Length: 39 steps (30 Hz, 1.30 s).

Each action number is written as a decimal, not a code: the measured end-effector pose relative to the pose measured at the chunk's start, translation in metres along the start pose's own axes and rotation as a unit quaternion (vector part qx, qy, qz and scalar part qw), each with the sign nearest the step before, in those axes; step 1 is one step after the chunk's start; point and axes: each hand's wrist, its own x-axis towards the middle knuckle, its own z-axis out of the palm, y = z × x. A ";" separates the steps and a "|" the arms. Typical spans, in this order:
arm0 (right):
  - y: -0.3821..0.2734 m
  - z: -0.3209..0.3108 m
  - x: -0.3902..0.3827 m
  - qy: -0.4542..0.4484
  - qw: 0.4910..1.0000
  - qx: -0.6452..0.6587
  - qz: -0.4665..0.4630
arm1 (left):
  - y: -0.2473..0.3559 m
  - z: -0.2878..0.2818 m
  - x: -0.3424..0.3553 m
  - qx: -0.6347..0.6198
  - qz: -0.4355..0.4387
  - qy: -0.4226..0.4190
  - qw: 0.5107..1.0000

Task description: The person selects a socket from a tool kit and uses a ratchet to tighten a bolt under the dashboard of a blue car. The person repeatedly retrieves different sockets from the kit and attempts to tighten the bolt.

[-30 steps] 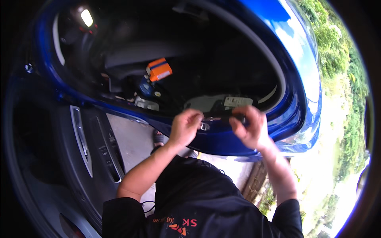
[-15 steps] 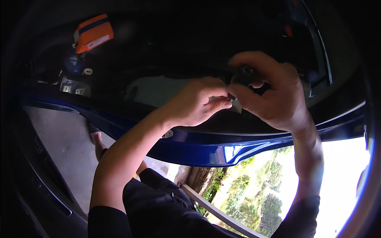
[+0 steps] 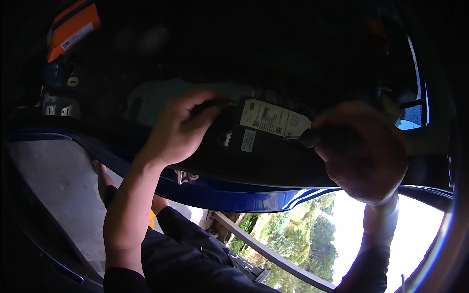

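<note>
In the dark car body opening, my right hand [image 3: 364, 151] is closed round a dark-handled tool [image 3: 310, 138] that looks like a screwdriver. Its thin metal tip points left, at the lower right edge of a white printed label [image 3: 273, 117] on a dark flat unit. A small pale sticker [image 3: 247, 140] sits below that label. My left hand [image 3: 188, 127] is left of the unit, thumb and fingers drawn together in shadow. Beside its fingertips is a small metal part [image 3: 232, 104]; whether the fingers hold anything is hidden.
A blue body edge [image 3: 234, 198] curves below my hands, with a metal latch piece [image 3: 184, 176] at it. An orange box [image 3: 75, 31] lies at the far left, above a metal bracket [image 3: 59, 107]. Pavement and my dark-clothed legs show below.
My hands have come apart: the left moved left, the right moved right and down with the tool. The labelled unit now shows between them. The whole view has shifted.
</note>
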 end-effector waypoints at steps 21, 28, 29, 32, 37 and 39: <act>0.003 0.002 -0.005 -0.039 0.995 0.042 0.082 | -0.004 -0.004 -0.002 0.021 -0.003 -0.011 1.000; 0.006 0.002 -0.007 -0.024 0.996 0.045 0.073 | -0.003 -0.004 -0.002 0.051 -0.038 -0.018 0.998; 0.006 0.003 -0.008 -0.021 0.995 0.053 0.078 | -0.003 -0.004 -0.002 0.055 -0.041 -0.019 0.997; 0.007 0.004 -0.009 -0.013 0.994 0.066 0.083 | -0.004 -0.005 -0.002 0.058 -0.036 -0.017 0.998; 0.010 0.004 -0.009 -0.005 0.996 0.066 0.063 | -0.006 -0.005 -0.002 0.045 -0.032 -0.017 0.998; 0.012 0.003 -0.008 -0.019 0.995 0.083 0.052 | -0.006 -0.005 -0.002 0.043 -0.034 -0.015 0.998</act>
